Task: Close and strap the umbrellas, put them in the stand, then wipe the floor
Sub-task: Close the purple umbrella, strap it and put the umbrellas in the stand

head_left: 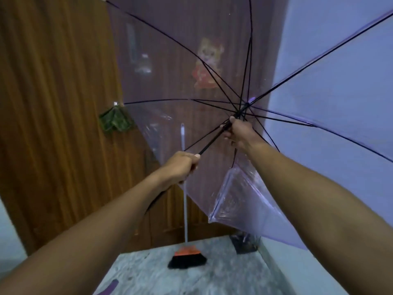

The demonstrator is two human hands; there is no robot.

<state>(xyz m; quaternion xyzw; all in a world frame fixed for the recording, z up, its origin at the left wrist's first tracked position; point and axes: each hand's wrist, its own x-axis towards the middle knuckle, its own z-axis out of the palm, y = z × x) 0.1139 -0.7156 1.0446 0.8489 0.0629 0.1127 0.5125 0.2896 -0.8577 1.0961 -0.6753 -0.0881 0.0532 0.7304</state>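
Note:
A clear, purple-tinted umbrella [319,86] is spread open in front of me, its black ribs fanning out from the hub. My left hand [180,165] is closed around the lower part of the black shaft, near the handle. My right hand [238,130] grips the shaft higher up, just below the hub where the ribs meet. A dark stand [244,243] sits on the floor in the far right corner, partly hidden behind the canopy's lower edge.
A broom [187,258] with an orange head and black bristles leans against the brown wooden door [53,103]. A green cloth [114,120] hangs on the door. The grey speckled floor [191,277] lies below, with pale walls on both sides.

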